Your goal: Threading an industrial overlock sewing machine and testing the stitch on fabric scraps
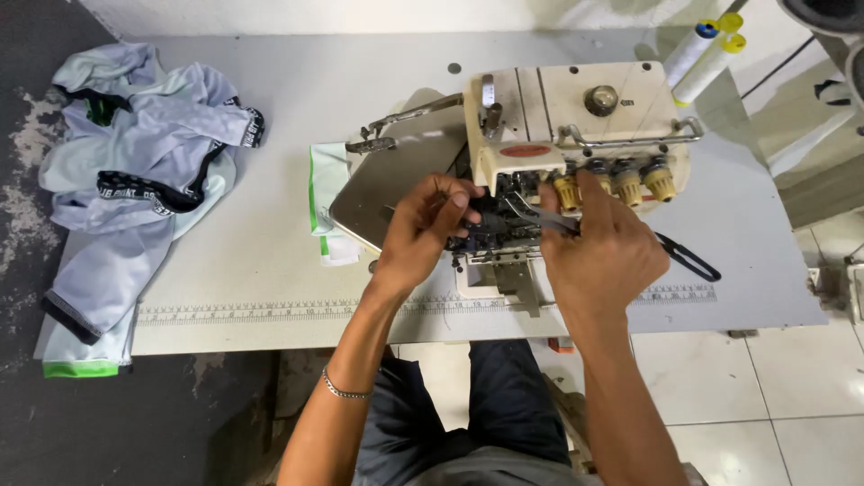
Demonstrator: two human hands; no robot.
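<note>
Cream sewing machine (576,112), white table (270,252), pale grey garments (135,153), black-banded trim

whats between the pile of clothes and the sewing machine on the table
In the head view, bare table top, then a folded white-and-green cloth beside the sewing machine, right of the pile of clothes.

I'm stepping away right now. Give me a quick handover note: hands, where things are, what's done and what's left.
Left hand: fingers pinched at the front of the overlock sewing machine, apparently on thread; too fine to confirm.
Right hand: holding tweezers, tips in the machine's open threading area.
Scissors lie right of that hand. Garments are piled at the table's left end.
Done: front open. Left: threading looks unfinished.
</note>
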